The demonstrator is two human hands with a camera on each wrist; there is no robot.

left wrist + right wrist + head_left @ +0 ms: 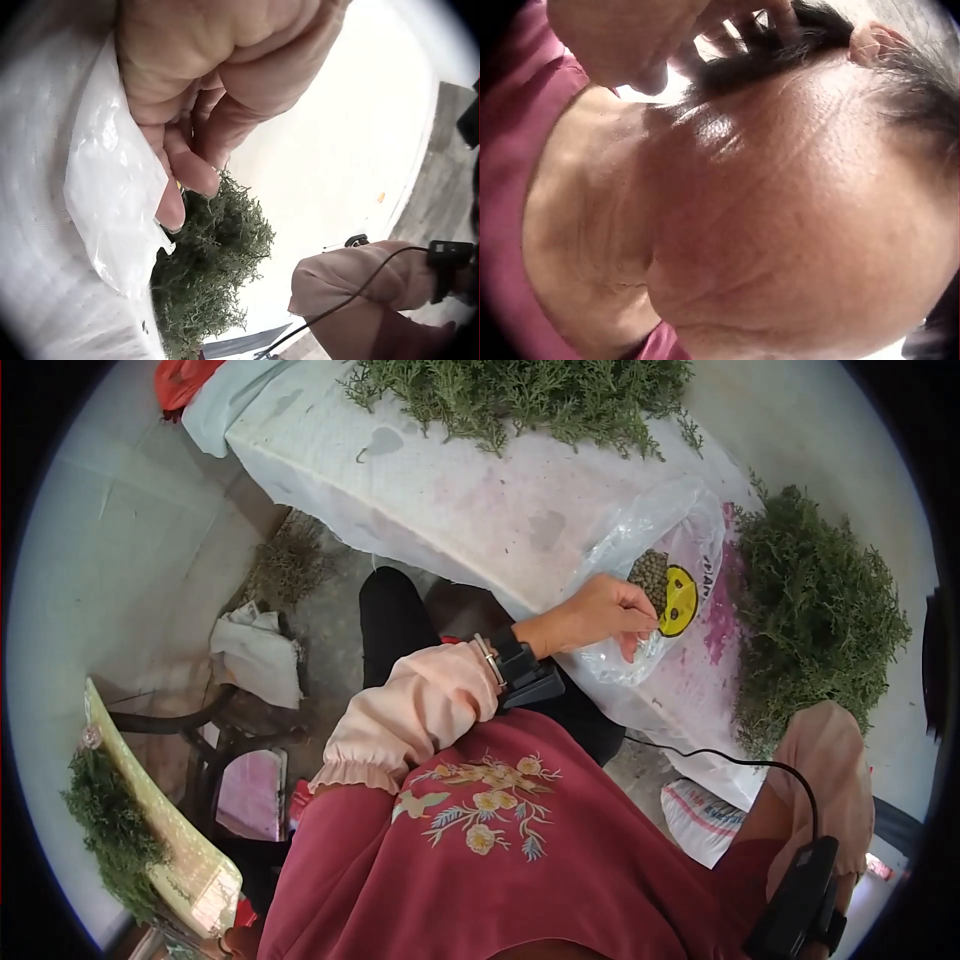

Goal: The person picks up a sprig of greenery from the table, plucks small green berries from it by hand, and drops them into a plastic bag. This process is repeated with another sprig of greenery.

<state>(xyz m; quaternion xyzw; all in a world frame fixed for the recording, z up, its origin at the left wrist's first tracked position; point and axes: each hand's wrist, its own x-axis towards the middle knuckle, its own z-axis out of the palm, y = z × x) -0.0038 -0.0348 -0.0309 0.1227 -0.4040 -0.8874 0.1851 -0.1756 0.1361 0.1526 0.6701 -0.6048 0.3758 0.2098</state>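
Observation:
My left hand [610, 615] reaches over a clear plastic bag [660, 510] lying on the white-covered table. Thumb and fingertips come together in a pinch on the plastic, beside a yellow smiley print [678, 600]. Small brownish pellets [648, 572] show inside the bag. Close up in the left wrist view, the curled fingers of the left hand [199, 97] are right at the edge of the white, crinkled plastic [112, 195]. My right hand [630, 37] is raised to the person's head, its spread fingers at the dark hair [742, 67]; the head view does not show it.
Green conifer sprigs lie in a heap [530, 400] at the table's far side and in another [825, 620] at the right. More sprigs [110, 830] sit by a yellowish board [180, 840] at lower left. A black cable [740, 760] runs to the right arm. A white sack [700, 820] stands below the table.

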